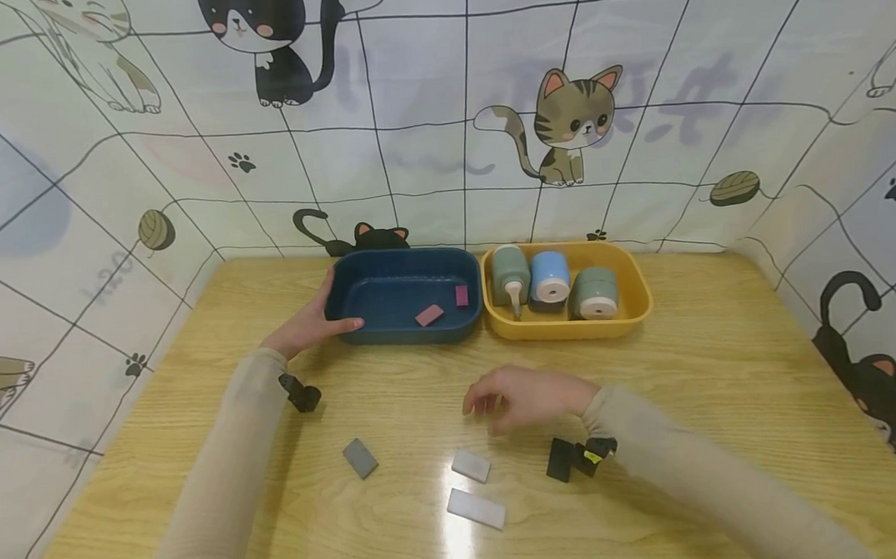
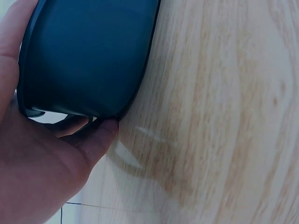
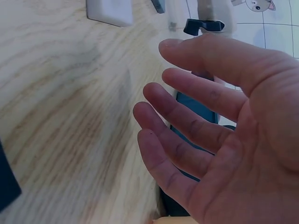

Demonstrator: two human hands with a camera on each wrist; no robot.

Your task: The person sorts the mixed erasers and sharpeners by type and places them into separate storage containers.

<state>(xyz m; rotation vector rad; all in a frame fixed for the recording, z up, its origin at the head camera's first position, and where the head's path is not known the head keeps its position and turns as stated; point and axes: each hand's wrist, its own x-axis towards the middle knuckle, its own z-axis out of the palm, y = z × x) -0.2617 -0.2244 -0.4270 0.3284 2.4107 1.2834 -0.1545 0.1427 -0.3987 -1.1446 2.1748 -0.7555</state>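
Note:
My left hand (image 1: 316, 317) grips the left end of a dark blue tray (image 1: 357, 271), thumb along its front wall. In the left wrist view the thumb and fingers (image 2: 70, 128) wrap the blue tray's (image 2: 88, 56) end. Two pink blocks (image 1: 429, 315) (image 1: 461, 295) lie inside it. My right hand (image 1: 502, 400) hovers over the table middle with fingers relaxed and spread, holding nothing; the right wrist view shows its empty palm and fingers (image 3: 187, 126). Below it lie a grey block (image 1: 360, 458) and two white blocks (image 1: 471, 465) (image 1: 476, 508).
A yellow tray (image 1: 637, 309) touching the blue one's right side holds three cylindrical pieces, two green and one blue (image 1: 549, 277). The wooden table (image 1: 722, 367) is walled on three sides by cat-patterned sheets. A white block (image 3: 110, 11) shows at the right wrist view's top.

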